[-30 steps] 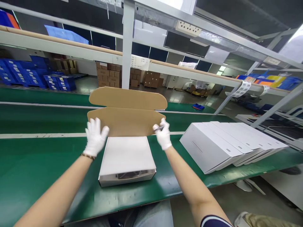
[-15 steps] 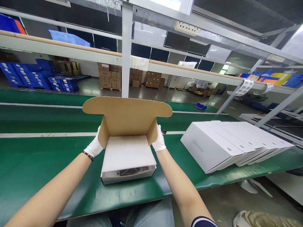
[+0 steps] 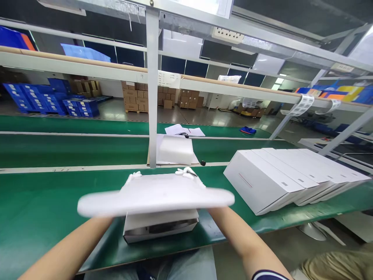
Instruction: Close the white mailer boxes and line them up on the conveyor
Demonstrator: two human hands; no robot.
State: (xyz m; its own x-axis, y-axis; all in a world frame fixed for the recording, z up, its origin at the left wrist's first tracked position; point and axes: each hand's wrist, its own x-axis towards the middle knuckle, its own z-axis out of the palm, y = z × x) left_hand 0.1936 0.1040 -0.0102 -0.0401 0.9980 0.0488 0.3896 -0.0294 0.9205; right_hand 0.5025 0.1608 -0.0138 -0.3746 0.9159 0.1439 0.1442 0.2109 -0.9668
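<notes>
A white cardboard box [image 3: 160, 229] sits on the green belt [image 3: 43, 202] in front of me, with something dark showing through its front gap. Its lid [image 3: 157, 194] is swung down toward me, white side up and blurred by motion. Both gloved hands hold the lid at its far edge. Only the fingertips of my left hand [image 3: 132, 177] and my right hand [image 3: 186, 172] show above it; the rest is hidden behind the lid. A thin dark item lies by my right fingers.
A row of several closed white boxes [image 3: 276, 179] leans together on the belt at the right. A white foam block [image 3: 175, 149] and papers [image 3: 183, 131] lie behind a grey upright post [image 3: 152, 97]. A small black object [image 3: 203, 163] rests near the post.
The lid stood upright with its brown inside facing me; both hands folded in its side flaps and have swung it down over the box toward me.
</notes>
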